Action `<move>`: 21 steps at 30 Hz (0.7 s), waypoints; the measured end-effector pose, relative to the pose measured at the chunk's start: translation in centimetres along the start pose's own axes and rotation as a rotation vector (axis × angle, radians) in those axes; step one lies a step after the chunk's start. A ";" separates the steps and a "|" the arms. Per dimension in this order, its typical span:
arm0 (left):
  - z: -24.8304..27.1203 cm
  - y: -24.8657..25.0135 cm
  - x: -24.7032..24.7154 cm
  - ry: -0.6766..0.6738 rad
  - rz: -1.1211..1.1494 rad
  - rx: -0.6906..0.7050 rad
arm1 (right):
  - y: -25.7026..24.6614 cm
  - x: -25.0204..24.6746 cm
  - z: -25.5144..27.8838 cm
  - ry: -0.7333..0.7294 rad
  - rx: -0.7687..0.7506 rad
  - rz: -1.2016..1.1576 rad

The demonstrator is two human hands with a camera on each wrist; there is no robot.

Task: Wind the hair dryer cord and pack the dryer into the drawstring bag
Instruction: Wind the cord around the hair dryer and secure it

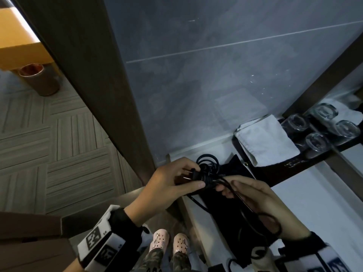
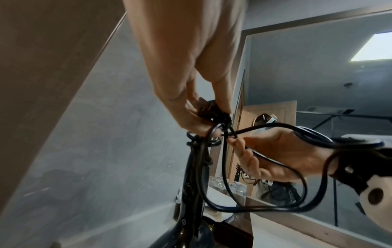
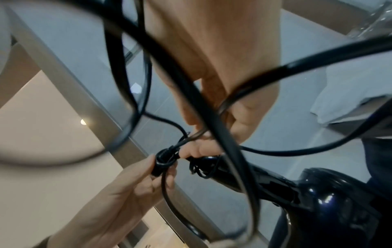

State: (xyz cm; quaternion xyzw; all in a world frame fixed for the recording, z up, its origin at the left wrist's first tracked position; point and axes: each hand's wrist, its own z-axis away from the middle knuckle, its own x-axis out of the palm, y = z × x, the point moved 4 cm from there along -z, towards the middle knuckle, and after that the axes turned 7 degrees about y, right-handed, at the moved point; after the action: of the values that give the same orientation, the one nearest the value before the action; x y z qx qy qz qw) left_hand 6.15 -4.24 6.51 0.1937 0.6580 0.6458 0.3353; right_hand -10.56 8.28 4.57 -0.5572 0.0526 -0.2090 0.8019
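Together, left hand (image 1: 172, 185) pinches plug (image 1: 193, 176) — right hand (image 1: 261, 201) grips cord (image 2: 265, 208).

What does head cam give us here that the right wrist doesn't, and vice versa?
Head only: the plug with its bare prongs between the left hand's fingers, the folded white towel, upturned glasses on the dark tray, and a black cloth, probably the bag, under the coil.

Right wrist only: the glossy black dryer body and handle, with loose cord loops swinging close to the lens.

Both: left hand gripping the wound cord bundle, right hand pinching the cord beside it.
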 end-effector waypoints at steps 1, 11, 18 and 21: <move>0.0 -0.1 0.0 0.001 0.014 0.006 | -0.1 -0.1 0.2 -0.015 0.022 -0.011; -0.3 0.5 1.3 0.012 0.136 0.019 | -2.8 4.0 1.2 0.077 -0.460 0.739; -0.5 1.3 0.3 0.089 0.082 0.055 | -1.9 4.9 0.1 0.273 -0.597 0.991; -0.4 2.7 -1.3 0.170 0.068 0.177 | -2.3 4.1 -0.2 0.390 -0.572 0.966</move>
State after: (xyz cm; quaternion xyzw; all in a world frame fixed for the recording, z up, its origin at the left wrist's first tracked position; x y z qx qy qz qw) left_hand 6.27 -5.18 9.41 0.1892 0.7316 0.6104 0.2376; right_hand -7.55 5.84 7.24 -0.6154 0.5010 0.1035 0.5996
